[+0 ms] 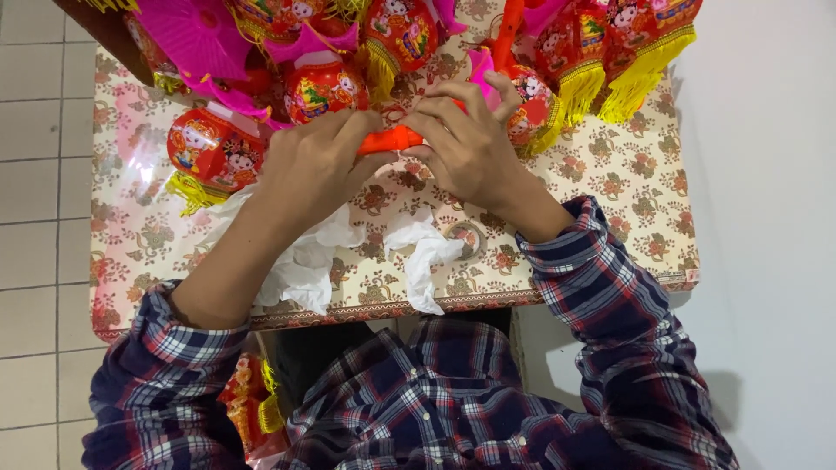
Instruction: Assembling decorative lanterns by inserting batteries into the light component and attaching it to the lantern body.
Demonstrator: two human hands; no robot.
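An orange plastic rod (392, 139) lies crosswise between both hands, gripped at each end: the left hand (318, 165) curls around one end, the right hand (466, 144) pinches the other. Just beyond the knuckles sit red lanterns (213, 148) with yellow tassels; white crumpled tissue (427, 248) lies under the wrists on the floral tablecloth (627, 174).

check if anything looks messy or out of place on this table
Crumpled white tissue lies loose near the table front edge, under the left hand. Both hands, right hand too, grip an orange stick. Nothing else stands out.
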